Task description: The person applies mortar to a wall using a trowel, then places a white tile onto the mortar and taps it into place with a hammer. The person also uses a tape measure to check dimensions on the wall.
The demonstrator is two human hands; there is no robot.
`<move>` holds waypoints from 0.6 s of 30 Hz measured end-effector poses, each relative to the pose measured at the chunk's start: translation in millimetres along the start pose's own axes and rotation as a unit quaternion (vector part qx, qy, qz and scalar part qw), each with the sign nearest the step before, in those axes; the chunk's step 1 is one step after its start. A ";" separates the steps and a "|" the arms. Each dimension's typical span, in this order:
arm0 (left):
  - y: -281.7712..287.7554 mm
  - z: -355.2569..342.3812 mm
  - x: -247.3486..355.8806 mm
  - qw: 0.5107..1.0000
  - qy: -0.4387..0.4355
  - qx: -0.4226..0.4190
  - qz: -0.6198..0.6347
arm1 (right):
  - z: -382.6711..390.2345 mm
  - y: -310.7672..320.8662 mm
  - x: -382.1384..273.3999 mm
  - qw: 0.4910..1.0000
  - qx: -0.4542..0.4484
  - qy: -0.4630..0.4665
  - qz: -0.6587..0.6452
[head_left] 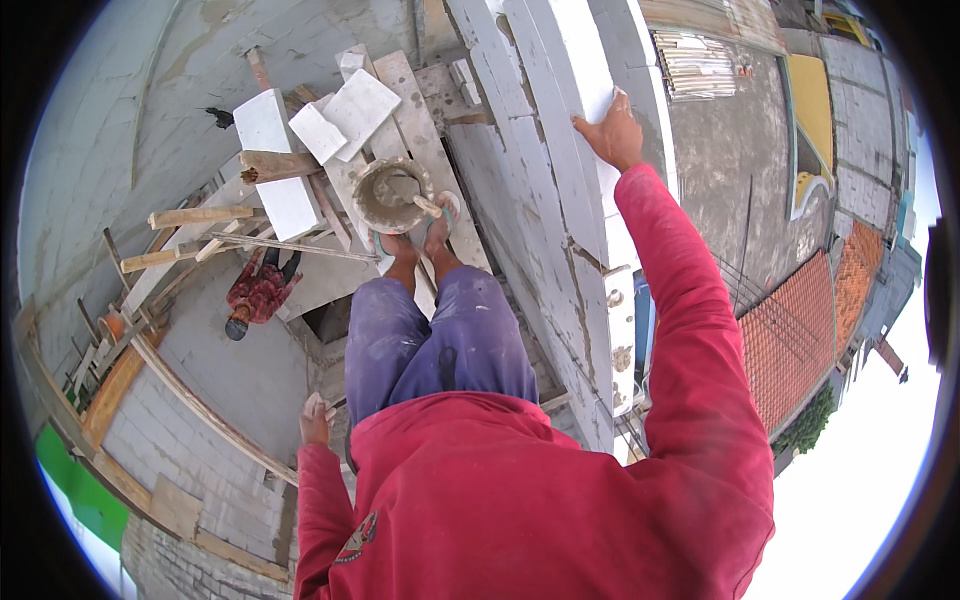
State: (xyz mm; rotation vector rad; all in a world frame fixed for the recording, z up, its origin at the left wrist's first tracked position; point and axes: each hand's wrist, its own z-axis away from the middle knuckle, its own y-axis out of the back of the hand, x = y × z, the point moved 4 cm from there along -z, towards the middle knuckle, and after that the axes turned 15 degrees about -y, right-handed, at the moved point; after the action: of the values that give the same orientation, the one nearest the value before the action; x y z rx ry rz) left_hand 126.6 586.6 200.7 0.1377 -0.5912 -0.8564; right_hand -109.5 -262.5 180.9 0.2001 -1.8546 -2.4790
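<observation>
Head view: I see the white block wall right of centre, its long axis running from the upper edge down the frame, slanting slightly rightward. The right hand, the nearer one, rests on its top, thumb spread from the fingers. The left hand hangs well apart from it, lower left of centre; whether it holds anything I cannot tell. A mortar bucket stands at upper centre, left of the wall.

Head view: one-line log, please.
right hand: on white block wall; left hand: at side, grip unclear; round grey mortar bucket: at feet
</observation>
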 end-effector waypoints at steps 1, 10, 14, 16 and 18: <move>-0.5 -0.3 -0.6 1.000 0.002 0.000 0.000 | 2.6 -1.0 -1.2 1.000 -0.010 -0.008 -0.001; 0.1 -5.9 -4.1 1.000 0.005 -0.004 -0.002 | 19.1 -7.9 0.6 1.000 -0.025 -0.012 0.000; -1.1 -8.2 -4.8 1.000 0.006 0.003 -0.001 | 20.1 -3.8 -5.7 0.998 -0.056 -0.026 0.007; -1.4 -9.9 -5.3 1.000 0.005 -0.001 -0.004 | 19.1 -6.3 -4.6 0.999 -0.042 -0.016 0.010; -1.8 -12.0 -5.3 1.000 0.004 -0.008 -0.009 | 18.3 -13.2 1.1 1.000 -0.008 0.005 0.010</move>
State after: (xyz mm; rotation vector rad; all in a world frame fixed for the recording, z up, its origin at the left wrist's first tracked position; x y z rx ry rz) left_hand 129.2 588.0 187.8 0.1322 -0.5757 -0.8767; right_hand -112.3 -241.5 173.2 0.1917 -1.8227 -2.4734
